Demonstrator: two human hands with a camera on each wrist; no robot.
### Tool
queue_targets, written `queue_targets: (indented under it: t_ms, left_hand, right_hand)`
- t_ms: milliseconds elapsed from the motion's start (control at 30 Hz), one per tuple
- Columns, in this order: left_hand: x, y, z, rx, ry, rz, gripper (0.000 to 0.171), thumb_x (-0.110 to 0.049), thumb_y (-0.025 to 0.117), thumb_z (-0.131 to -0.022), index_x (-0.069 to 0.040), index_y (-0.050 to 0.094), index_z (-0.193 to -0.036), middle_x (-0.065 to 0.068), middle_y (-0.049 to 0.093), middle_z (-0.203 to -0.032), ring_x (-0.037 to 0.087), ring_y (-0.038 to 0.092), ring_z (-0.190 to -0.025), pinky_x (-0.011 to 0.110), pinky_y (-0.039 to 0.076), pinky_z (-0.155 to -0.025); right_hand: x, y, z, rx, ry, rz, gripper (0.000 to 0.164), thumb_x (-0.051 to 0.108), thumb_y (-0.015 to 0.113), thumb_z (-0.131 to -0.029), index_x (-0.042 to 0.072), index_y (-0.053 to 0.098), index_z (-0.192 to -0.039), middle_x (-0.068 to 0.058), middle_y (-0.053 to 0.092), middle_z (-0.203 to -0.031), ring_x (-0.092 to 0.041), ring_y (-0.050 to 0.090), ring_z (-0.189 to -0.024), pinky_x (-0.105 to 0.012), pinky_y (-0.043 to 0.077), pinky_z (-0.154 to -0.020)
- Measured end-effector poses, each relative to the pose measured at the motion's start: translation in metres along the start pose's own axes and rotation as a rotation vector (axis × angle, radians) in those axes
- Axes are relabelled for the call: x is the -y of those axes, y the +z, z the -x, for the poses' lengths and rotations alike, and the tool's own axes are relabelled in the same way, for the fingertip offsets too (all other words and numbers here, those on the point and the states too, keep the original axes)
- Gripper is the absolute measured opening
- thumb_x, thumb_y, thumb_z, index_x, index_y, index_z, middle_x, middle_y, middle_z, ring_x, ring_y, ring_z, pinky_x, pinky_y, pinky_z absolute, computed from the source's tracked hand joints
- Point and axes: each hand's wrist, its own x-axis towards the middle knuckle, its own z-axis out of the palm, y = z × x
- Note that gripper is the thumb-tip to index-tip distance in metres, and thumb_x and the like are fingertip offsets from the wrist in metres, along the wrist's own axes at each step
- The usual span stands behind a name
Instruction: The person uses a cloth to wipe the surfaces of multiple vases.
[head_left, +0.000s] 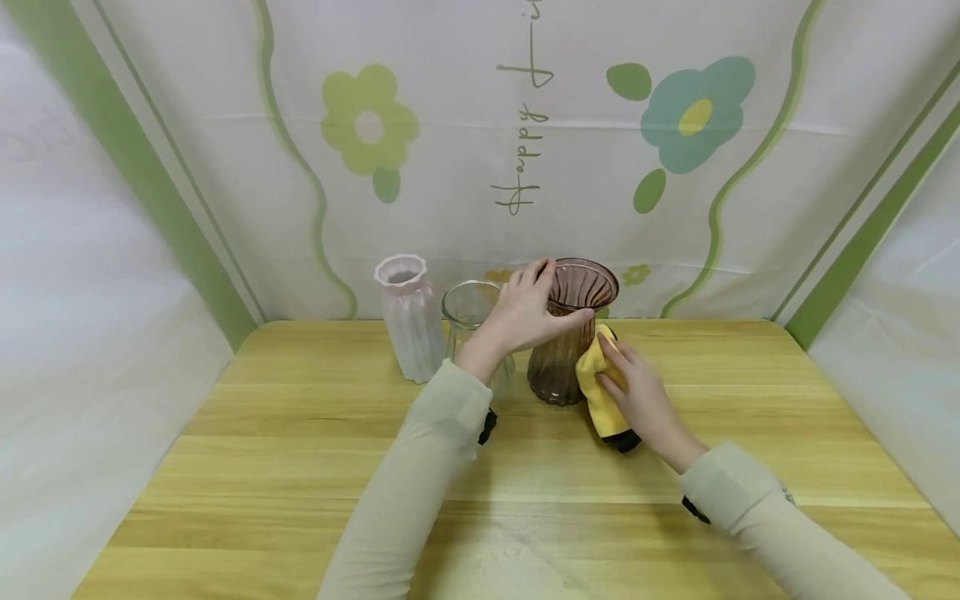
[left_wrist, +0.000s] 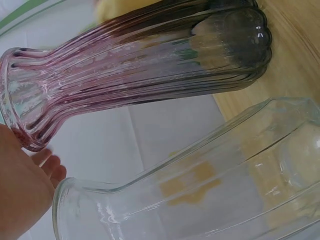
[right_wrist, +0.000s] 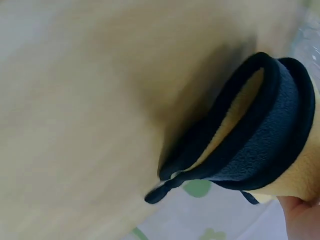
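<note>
A ribbed glass vase (head_left: 558, 367), purple-pink toward the flared rim and smoky brown at the base, stands upright on the table. My left hand (head_left: 528, 312) holds it near the top, thumb across the front of the neck and fingers at the rim's left side; the left wrist view shows this hand (left_wrist: 25, 185) beside the rim. My right hand (head_left: 641, 396) grips a yellow cloth (head_left: 598, 392) with dark edging against the vase's right side. The folded dark edge (right_wrist: 260, 135) hangs out in the right wrist view.
Left of the ribbed vase stands a clear glass vase (head_left: 468, 308), partly behind my left forearm. A white-pink fluted vase (head_left: 412, 333) is farther left. The wooden table (head_left: 300, 467) ends at a flower-printed curtain (head_left: 450, 167) behind the vases.
</note>
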Motion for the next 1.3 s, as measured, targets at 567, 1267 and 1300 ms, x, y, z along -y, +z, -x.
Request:
queue_targets:
  t_ms: [567, 1267, 1300]
  left_hand:
    - [-0.006, 0.002, -0.001, -0.086, 0.014, -0.090, 0.092, -0.065, 0.056, -0.084, -0.008, 0.028, -0.150, 0.010, 0.032, -0.153, 0.027, 0.031, -0.142, 0.043, 0.025, -0.119]
    - [-0.004, 0.001, 0.000, -0.014, 0.065, 0.054, 0.088, -0.053, 0.058, -0.087, -0.007, 0.022, -0.152, 0.010, 0.025, -0.157, 0.028, 0.026, -0.145, 0.046, 0.029, -0.117]
    - [-0.004, 0.002, 0.000, -0.012, 0.062, 0.060, 0.089, -0.054, 0.058, -0.087, -0.007, 0.021, -0.152, 0.010, 0.024, -0.157, 0.028, 0.025, -0.146, 0.047, 0.027, -0.118]
  right_hand:
    - [-0.004, -0.001, 0.005, -0.007, -0.015, 0.081, 0.055, 0.002, 0.065, -0.088, 0.001, 0.046, -0.140, -0.031, 0.052, -0.130, -0.046, 0.062, -0.102, -0.053, 0.053, -0.083]
    - [0.017, -0.020, -0.011, -0.189, -0.116, 0.020, 0.057, -0.005, 0.069, -0.081, -0.005, 0.050, -0.134, -0.030, 0.055, -0.128, -0.047, 0.060, -0.105, -0.053, 0.053, -0.085]
    - [0.015, -0.019, -0.010, -0.169, -0.107, 0.030, 0.057, -0.005, 0.068, -0.082, -0.004, 0.049, -0.135, -0.031, 0.054, -0.129, -0.047, 0.061, -0.105, -0.053, 0.053, -0.083]
